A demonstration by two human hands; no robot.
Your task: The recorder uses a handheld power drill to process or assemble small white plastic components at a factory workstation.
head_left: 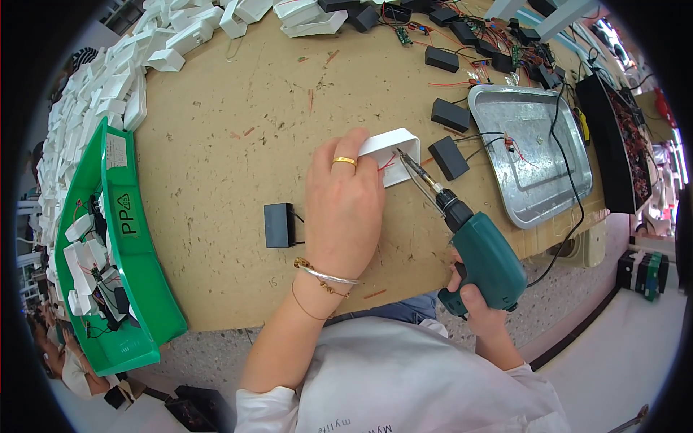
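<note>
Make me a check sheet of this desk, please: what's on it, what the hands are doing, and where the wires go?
Surface: brown board table, scratched, dotted with red wire scraps.
Job's things: white plastic housing under the left hand; green soldering gun in the right hand, tip at the housing.
Clutter: black box beside the left hand; more black boxes; metal tray; heap of white housings; green bin holding wired parts.
Grips: left hand pressing the housing; right hand closed round the gun handle.
Cables: black cord crossing the tray.
Surroundings: speckled floor; dark tray of parts at right.
</note>
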